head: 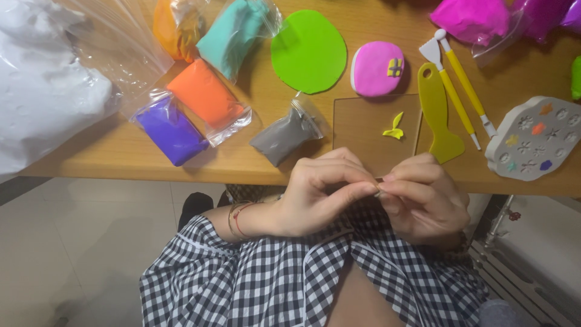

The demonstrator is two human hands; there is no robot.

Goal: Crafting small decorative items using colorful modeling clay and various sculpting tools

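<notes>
From the head camera, your left hand [321, 194] and right hand [423, 200] meet at the table's near edge, fingertips pinched shut on a tiny grey clay bit [379, 193], barely visible. It looks featherlight, soft and easily squashed; pinch gently at its ends. At 12 o'clock lies a clear board [363, 130] bearing a yellow clay sprig [393, 127]; the grey clay bag [284, 136] sits at 10 o'clock. The wooden table [121, 154] is crowded; pale tiled floor [72, 242] below.

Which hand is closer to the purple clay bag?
Left. The left hand is at the table edge, to the right of and below the purple clay bag. The right hand lies farther right, beyond the left hand.
</notes>
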